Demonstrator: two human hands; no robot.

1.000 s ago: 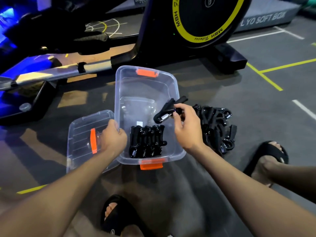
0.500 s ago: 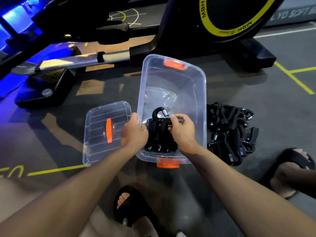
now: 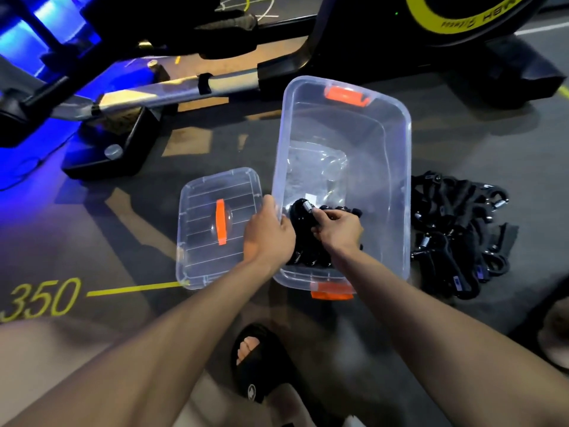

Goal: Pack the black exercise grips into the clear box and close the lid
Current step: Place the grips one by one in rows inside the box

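While my right hand [image 3: 337, 228] pinches a grip [image 3: 304, 211] in the clear box [image 3: 397, 180], left hand [image 3: 268, 235] clasps the rim; stiff, springy, I'd take handles.

Both forearms are bare, with no sleeves, watch or rings showing. The foot wears a black slide sandal [image 3: 261, 368] with an open toe and a small round white logo on its strap.
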